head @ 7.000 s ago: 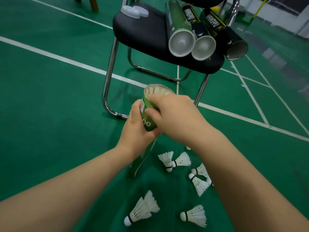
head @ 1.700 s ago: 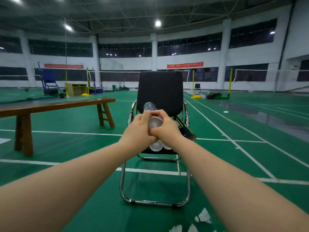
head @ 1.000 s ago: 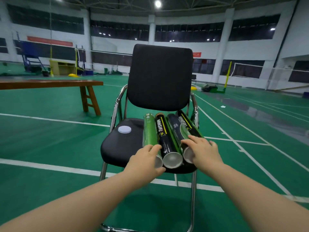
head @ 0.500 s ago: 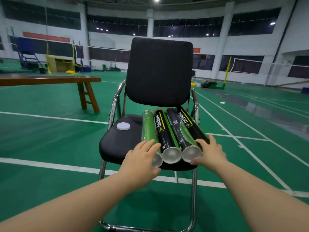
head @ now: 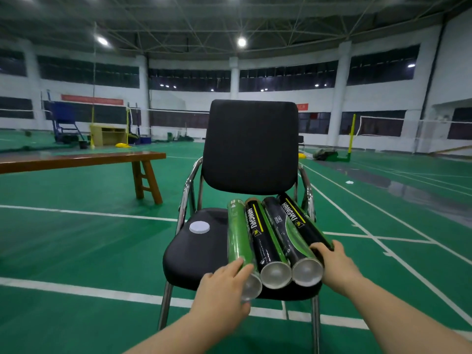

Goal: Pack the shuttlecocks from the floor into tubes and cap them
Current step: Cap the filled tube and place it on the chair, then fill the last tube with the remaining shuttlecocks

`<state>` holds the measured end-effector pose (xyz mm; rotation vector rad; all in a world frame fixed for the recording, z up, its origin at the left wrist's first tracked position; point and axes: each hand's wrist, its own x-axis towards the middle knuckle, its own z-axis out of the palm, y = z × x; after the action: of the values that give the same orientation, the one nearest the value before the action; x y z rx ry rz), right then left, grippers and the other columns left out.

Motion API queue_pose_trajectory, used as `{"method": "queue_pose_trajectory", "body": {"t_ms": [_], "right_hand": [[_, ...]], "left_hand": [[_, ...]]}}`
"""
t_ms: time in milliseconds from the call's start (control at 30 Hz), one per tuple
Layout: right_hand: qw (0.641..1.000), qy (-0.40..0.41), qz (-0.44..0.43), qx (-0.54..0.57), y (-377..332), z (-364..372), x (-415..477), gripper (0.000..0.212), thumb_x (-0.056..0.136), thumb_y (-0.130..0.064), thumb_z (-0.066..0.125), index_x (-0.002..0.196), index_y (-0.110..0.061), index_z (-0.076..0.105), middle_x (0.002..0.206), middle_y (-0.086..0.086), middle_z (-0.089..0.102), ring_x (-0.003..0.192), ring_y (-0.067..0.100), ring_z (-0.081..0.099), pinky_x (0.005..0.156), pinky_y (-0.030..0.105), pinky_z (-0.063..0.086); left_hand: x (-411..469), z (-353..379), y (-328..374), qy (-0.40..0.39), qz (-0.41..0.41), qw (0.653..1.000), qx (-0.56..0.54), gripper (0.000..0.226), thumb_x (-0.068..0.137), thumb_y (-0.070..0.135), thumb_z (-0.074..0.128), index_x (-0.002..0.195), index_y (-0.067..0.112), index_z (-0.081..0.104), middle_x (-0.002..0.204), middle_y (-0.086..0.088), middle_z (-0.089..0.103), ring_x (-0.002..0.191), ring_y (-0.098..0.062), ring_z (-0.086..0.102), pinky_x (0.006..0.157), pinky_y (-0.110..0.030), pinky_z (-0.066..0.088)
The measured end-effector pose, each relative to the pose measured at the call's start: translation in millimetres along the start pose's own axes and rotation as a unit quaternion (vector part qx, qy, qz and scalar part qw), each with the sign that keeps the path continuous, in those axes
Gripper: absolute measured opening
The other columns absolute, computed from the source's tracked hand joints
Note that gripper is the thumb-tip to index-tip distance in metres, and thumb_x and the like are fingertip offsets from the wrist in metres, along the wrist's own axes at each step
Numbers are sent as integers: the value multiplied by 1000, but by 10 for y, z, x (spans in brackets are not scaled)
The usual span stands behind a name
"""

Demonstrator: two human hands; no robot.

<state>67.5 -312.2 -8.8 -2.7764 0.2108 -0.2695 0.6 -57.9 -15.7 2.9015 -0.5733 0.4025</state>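
Head cam: four long cardboard shuttlecock tubes side by side on black padded chair seat (head: 194, 254), near ends facing me. Leftmost glossy green tube (head: 238, 233), then black tube with yellow stripe (head: 260, 238), black-and-green tube (head: 286, 233), another black tube (head: 302, 223). Contents not visible. Flat white round plastic cap (head: 199, 227) loose on seat, left of tubes. My left hand (head: 222, 290) lies open on green tube's near end, fingers spread. My right hand (head: 332, 261) rests loosely against rightmost tube, not clamped.

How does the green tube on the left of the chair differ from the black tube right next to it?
The green tube is plain green; the black tube is black with a yellow stripe and HANGYU lettering. The left hand rests on the green tube's near end; the black tube's end is uncovered. Both lie side by side on the chair.
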Motion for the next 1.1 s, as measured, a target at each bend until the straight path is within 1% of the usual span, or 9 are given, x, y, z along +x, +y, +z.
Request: {"method": "queue_pose_trajectory", "body": {"t_ms": [100, 300, 467, 533, 633, 767, 900, 1000, 1100], "right_hand": [[999, 30, -12, -4, 38, 28, -37, 46, 90, -9, 43, 126, -37, 40, 132, 9, 29, 88, 28, 42, 73, 32, 40], [999, 37, -20, -15, 20, -3, -109, 41, 91, -11, 43, 124, -35, 41, 128, 8, 31, 88, 26, 35, 69, 31, 35], [998, 56, -20, -25, -2, -22, -153, 34, 93, -14, 42, 121, -34, 42, 122, 8, 33, 87, 27, 37, 69, 32, 36], [996, 69, -22, -45, -7, -36, -163, 33, 92, -15, 43, 119, -34, 41, 120, 9, 35, 86, 27, 39, 70, 33, 37], [992, 94, -22, -81, 0, -63, -190, 41, 88, -15, 51, 120, -37, 41, 118, 8, 38, 83, 26, 40, 78, 35, 38], [987, 124, -30, -94, 8, -161, -261, 41, 86, -26, 59, 121, -39, 41, 123, 7, 40, 95, 27, 46, 83, 37, 37], [986, 146, -44, -70, -42, -306, -341, 38, 87, -29, 57, 121, -37, 43, 121, 7, 41, 99, 27, 44, 85, 37, 37], [986, 150, -41, -54, -78, -382, -419, 37, 88, -31, 56, 122, -36, 43, 125, 8, 41, 105, 29, 44, 88, 38, 36], [985, 161, -41, -39, -86, -415, -488, 37, 89, -33, 55, 124, -36, 43, 125, 8, 42, 105, 29, 45, 88, 38, 36]], "left_hand": [[81, -30, 26, -1, -12, 1000, 22, 57, 89, 38, 48, 141, 30, 26, 146, 11, 29, 124, -18, 44, 95, -34, 39], [192, -56, 115, 1, -43, 996, 76, 47, 91, 41, 45, 135, 29, 35, 131, 7, 44, 110, -21, 53, 82, -32, 40], [284, -95, 146, -13, -71, 993, 89, 34, 90, 21, 49, 123, 25, 47, 115, 1, 49, 100, -25, 57, 69, -31, 36], [319, -92, 143, -21, -78, 994, 74, 35, 89, 15, 49, 123, 25, 49, 114, 0, 49, 99, -25, 58, 70, -31, 39], [357, -81, 135, -24, -74, 995, 65, 38, 89, 12, 49, 124, 26, 51, 114, 0, 49, 98, -26, 59, 70, -32, 42], [364, -75, 138, -33, -81, 995, 56, 37, 89, 10, 49, 123, 25, 51, 112, 0, 49, 96, -27, 59, 72, -34, 46], [331, -86, 223, -31, -92, 993, 63, 35, 90, 8, 46, 122, 20, 47, 112, -3, 46, 95, -29, 57, 68, -33, 42], [295, -72, 330, -34, -97, 992, 67, 30, 93, 20, 43, 123, 16, 42, 118, -5, 43, 102, -29, 51, 74, -34, 43], [244, -12, 410, -26, -120, 991, 51, 41, 93, 31, 43, 131, 18, 33, 126, -4, 38, 110, -28, 44, 83, -36, 43]]}}
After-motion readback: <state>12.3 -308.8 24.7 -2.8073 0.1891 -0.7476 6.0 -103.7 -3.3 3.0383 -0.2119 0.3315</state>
